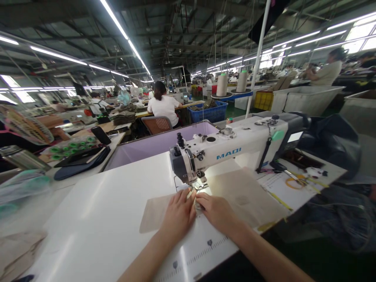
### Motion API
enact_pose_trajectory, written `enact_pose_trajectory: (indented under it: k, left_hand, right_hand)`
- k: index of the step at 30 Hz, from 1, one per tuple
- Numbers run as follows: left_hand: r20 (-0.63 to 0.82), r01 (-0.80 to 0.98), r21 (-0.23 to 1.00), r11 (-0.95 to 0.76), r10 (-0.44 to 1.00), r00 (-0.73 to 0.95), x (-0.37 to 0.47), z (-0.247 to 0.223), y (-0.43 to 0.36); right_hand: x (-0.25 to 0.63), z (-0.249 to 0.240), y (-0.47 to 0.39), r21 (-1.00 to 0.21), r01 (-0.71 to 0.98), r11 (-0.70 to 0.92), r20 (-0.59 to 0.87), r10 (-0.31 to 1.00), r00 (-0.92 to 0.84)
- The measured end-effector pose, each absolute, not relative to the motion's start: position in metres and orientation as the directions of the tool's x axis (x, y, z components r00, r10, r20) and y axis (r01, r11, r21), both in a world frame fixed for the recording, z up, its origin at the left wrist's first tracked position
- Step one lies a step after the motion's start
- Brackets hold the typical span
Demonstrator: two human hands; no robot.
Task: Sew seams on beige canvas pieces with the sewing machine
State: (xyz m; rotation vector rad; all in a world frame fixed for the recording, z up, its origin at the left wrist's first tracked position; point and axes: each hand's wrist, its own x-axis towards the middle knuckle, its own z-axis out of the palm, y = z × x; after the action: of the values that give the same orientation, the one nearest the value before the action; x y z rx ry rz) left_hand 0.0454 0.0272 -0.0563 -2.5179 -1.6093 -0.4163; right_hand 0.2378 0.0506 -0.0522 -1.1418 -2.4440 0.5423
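Observation:
A white sewing machine (229, 150) stands on the white table (96, 207), its needle area lit. Just in front of the presser foot, my left hand (180, 207) presses down on beige fabric (154, 211), fingers together and pointing at the needle. Beside it, my right hand (216, 209) has its thumb and fingers pinched at the fabric edge near the foot. The fingertips of both hands nearly meet there, and a small pale piece shows between them. More beige fabric (243, 192) lies flat to the right, under the machine arm.
Behind the table is a lilac bin (158, 143). Scissors (295, 177), an orange tape roll and a yellow measuring tape lie at the right. Green-ended spools (73, 147), a steel flask (25, 156) and a phone (100, 135) are at the left. A person (164, 103) sits ahead.

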Motion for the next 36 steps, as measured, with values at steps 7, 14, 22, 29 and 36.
enact_pose_trajectory:
  k: [7, 14, 22, 29, 36]
  left_hand:
    - [0.294, 0.907, 0.012, -0.422, 0.868, 0.400, 0.046, -0.054, 0.026]
    - [0.307, 0.902, 0.026, -0.431, 0.862, 0.404, 0.044, -0.054, 0.028]
    - [0.259, 0.876, -0.036, -0.481, 0.842, 0.473, 0.045, -0.054, 0.012]
    - [0.269, 0.803, 0.032, -0.595, 0.779, 0.567, 0.044, -0.042, -0.007]
    - [0.235, 0.806, 0.045, -0.590, 0.790, 0.566, 0.044, -0.028, 0.007]
  right_hand:
    - [0.238, -0.053, 0.050, -0.464, 0.634, 0.618, 0.192, 0.769, -0.609]
    - [0.237, -0.047, 0.049, -0.470, 0.654, 0.593, 0.153, 0.785, -0.601]
    - [0.247, -0.040, 0.043, -0.459, 0.636, 0.620, 0.131, 0.755, -0.642]
    - [0.253, -0.041, 0.036, -0.435, 0.643, 0.631, 0.118, 0.747, -0.654]
    - [0.246, -0.041, 0.048, -0.448, 0.629, 0.635, 0.139, 0.745, -0.653]
